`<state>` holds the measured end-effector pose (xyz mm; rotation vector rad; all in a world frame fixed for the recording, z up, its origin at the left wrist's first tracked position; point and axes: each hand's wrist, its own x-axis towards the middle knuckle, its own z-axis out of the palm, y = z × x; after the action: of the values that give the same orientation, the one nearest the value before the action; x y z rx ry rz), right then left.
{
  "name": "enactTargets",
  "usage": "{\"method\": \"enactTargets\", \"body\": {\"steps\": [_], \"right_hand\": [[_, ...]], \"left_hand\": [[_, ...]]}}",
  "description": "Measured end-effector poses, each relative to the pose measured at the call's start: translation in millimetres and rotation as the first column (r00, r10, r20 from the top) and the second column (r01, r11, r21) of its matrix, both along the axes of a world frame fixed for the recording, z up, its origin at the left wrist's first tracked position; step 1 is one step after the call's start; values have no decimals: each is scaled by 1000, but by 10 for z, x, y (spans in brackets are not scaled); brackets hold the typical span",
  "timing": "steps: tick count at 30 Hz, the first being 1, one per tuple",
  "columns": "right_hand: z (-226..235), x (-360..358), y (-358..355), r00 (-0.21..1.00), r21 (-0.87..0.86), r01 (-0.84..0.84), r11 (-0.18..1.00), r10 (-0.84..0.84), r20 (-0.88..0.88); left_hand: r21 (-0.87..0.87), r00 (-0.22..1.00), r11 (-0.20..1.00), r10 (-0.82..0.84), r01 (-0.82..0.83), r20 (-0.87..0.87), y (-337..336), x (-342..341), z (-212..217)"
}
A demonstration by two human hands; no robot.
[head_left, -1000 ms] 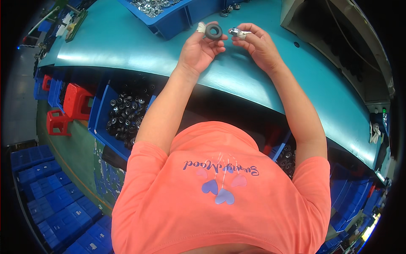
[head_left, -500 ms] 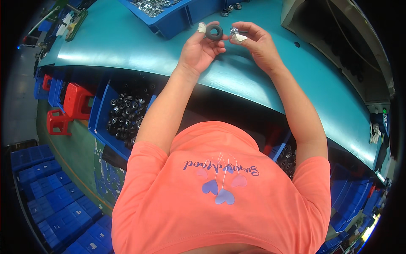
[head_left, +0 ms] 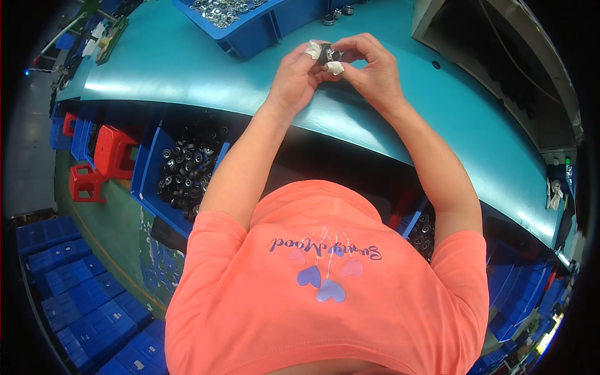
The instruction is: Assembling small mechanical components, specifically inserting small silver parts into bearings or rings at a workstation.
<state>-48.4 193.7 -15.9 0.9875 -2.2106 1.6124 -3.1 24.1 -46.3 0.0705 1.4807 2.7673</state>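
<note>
Over the teal table (head_left: pixel 187 75), my two hands meet near its far side. My left hand (head_left: pixel 292 81) is closed on a dark rubber ring (head_left: pixel 323 55), with white tape around the thumb. Between the fingertips of my right hand (head_left: pixel 380 75) is a small shiny metal hub (head_left: pixel 332 55), brought up against the ring's right side. White tape wraps a right fingertip too. Fingers cover much of both parts, so I cannot tell whether the hub sits inside the ring.
A blue bin (head_left: pixel 250 39) of shiny metal parts stands beyond my left hand, with several loose metal pieces (head_left: pixel 338 14) beside it. Below the table edge, another blue bin (head_left: pixel 142 178) holds black wheels. A grey open-fronted box (head_left: pixel 425 22) is at right; red stools (head_left: pixel 114 150) stand left.
My right hand has moved left and brought the metal hub against the ring. The ring has turned from facing me to nearly edge-on in my left hand.
</note>
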Motion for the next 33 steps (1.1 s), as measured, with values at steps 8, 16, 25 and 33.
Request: {"method": "enactTargets", "body": {"steps": [8, 16, 25, 33], "right_hand": [[22, 39, -3, 998, 70, 55, 996, -54, -22], [-72, -62, 18, 961, -66, -93, 994, 107, 257], [-97, -113, 55, 899, -23, -123, 992, 121, 420], [55, 46, 22, 997, 144, -7, 990, -4, 72]], "left_hand": [[-200, 997, 977, 67, -75, -48, 149, 61, 114], [-248, 984, 953, 166, -175, -58, 146, 18, 35], [-189, 994, 976, 100, -105, -38, 108, 30, 51], [-116, 997, 991, 69, -71, -26, 114, 36, 70]]}}
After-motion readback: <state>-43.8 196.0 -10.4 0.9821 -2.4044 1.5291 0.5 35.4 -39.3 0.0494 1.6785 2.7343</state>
